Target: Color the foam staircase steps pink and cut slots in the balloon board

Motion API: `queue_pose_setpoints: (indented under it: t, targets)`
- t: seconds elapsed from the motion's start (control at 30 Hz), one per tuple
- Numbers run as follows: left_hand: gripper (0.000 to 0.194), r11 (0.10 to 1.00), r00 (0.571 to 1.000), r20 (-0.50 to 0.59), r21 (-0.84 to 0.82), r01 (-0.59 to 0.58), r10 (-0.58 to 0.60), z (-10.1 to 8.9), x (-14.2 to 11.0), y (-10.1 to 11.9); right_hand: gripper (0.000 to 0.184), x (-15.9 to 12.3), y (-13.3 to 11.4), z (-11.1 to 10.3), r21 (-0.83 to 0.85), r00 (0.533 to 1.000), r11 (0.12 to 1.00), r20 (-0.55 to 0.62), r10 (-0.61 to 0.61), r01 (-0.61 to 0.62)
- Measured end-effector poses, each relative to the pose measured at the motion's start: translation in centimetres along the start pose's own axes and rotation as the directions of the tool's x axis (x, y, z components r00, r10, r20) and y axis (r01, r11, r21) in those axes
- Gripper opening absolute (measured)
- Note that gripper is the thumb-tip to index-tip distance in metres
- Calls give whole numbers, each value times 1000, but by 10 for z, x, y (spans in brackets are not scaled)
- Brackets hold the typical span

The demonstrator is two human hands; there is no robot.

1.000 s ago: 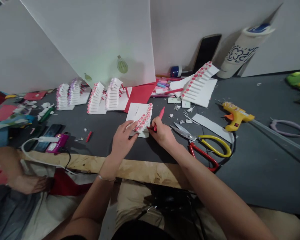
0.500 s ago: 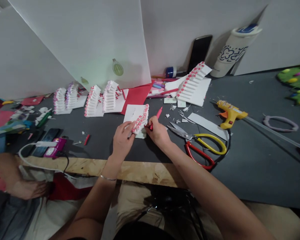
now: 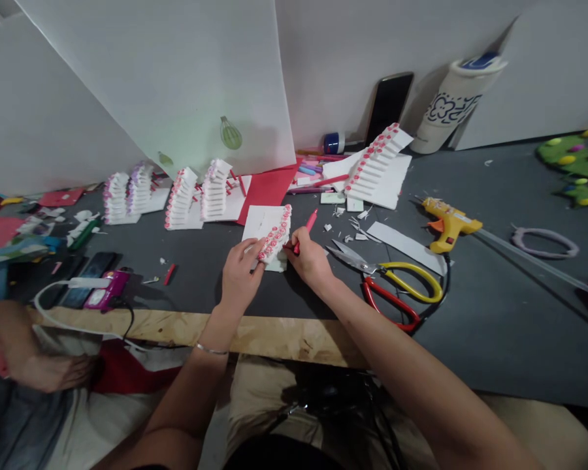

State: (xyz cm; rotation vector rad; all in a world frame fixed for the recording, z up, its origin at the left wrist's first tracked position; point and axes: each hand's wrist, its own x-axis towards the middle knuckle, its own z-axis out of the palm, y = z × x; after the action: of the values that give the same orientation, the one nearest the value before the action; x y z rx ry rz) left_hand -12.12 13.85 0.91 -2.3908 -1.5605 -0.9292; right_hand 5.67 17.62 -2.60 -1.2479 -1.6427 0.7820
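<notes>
A small white paper model (image 3: 276, 234) with a curved band of red-marked pieces lies on the dark table in front of me. My left hand (image 3: 241, 273) grips its lower left edge with thumb and fingers. In my right hand (image 3: 308, 260) is a red marker (image 3: 312, 220), its tip down at the model's right edge. The exact contact of the tip is hidden by my fingers. Just right of that hand lie scissors (image 3: 362, 262) with one yellow and one red handle, blades apart.
Similar white models (image 3: 216, 190) stand at the back left, another (image 3: 377, 163) at the back right. A yellow glue gun (image 3: 448, 223), a white strip (image 3: 406, 247) and a tumbler (image 3: 458, 104) are to the right. Phones and a purple charger (image 3: 106, 290) lie left, near another person's hand (image 3: 53, 372).
Both hands keep nearly the same place, with the marker still at the model's right edge. The view has shifted very slightly; nothing was taken up or let go.
</notes>
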Motion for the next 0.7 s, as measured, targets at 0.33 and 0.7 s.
queue_pose_setpoints:
  t: [0.33, 0.7]
  targets:
    - [48, 999, 999, 20, 10, 35, -36, 0, 0, 1, 16, -2, 8, 5, 0, 1000, 1000, -11, -16, 16]
    - [45, 1000, 1000, 14, 11, 25, -26, -1, 0, 0, 19, 2, 5, 6, -3, 1000, 1000, -5, -9, 9]
